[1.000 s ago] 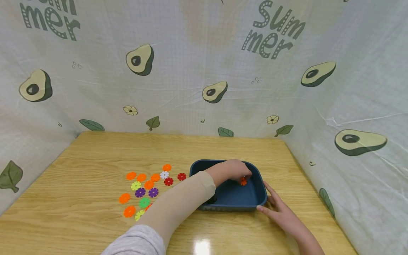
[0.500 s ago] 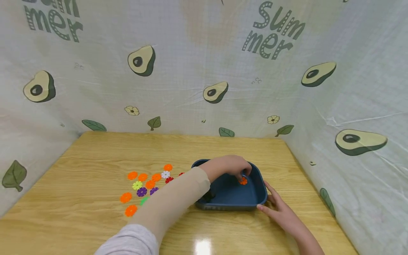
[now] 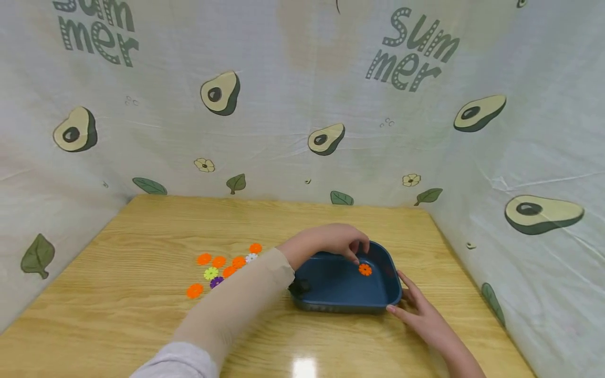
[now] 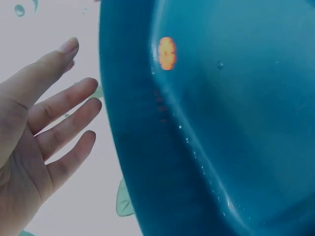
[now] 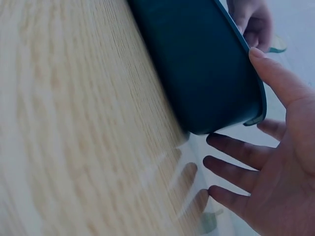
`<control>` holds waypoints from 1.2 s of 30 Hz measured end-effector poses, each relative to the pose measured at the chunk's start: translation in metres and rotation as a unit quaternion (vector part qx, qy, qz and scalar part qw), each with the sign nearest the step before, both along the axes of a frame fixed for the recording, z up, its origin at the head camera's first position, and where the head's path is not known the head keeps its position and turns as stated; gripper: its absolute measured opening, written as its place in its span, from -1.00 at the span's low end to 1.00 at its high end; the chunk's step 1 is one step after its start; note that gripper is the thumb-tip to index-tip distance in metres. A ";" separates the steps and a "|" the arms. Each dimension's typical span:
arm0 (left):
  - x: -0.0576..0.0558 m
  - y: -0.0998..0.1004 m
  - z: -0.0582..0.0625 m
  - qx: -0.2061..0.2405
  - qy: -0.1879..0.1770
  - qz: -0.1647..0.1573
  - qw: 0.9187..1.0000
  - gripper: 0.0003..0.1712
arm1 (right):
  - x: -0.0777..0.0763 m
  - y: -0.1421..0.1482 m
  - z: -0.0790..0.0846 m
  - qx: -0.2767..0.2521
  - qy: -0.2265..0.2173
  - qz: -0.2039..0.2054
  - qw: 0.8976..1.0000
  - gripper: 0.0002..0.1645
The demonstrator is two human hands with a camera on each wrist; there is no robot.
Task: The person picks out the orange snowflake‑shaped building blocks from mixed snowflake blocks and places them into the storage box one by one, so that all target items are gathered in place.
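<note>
A dark blue rectangular tub stands on the table, with an orange notched disc lying flat inside near its far right end. Over the tub's back rim is my left hand, a little above and left of that disc. In the left wrist view the left hand has its fingers relaxed and apart, holding nothing. My right hand is at the tub's right end. From the right wrist view, the right hand's thumb touches the rim while its straight fingers spread beside the wall.
Several loose notched discs lie left of the tub, including an orange disc, a lime disc, a purple disc and a white disc. My left sleeve covers part of that group. A patterned cloth encloses the wooden table.
My left hand has let go of the orange disc, risen and drawn back to the left, leaving it in the tub. The right hand stays at the tub's end.
</note>
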State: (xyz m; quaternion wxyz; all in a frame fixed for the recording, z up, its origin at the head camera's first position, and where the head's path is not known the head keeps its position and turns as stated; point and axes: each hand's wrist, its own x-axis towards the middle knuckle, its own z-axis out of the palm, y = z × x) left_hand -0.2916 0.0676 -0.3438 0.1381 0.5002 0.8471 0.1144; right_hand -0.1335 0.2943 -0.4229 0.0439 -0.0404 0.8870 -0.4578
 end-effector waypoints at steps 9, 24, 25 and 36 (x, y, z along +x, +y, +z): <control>0.013 -0.044 0.006 0.088 -0.035 0.010 0.995 -0.60 | 0.000 -0.001 -0.003 -0.014 0.019 -0.006 1.000 0.00; 0.051 -0.119 0.003 0.140 -0.050 0.049 0.988 -0.62 | -0.001 -0.004 -0.007 -0.038 0.034 0.002 0.999 -0.01; 0.054 -0.124 0.002 0.141 -0.056 0.055 0.987 -0.62 | -0.001 -0.004 -0.008 -0.039 0.032 0.003 0.999 -0.01; 0.074 -0.169 -0.008 0.151 -0.069 0.085 0.982 -0.63 | -0.002 -0.002 -0.007 -0.022 0.031 0.008 0.999 -0.02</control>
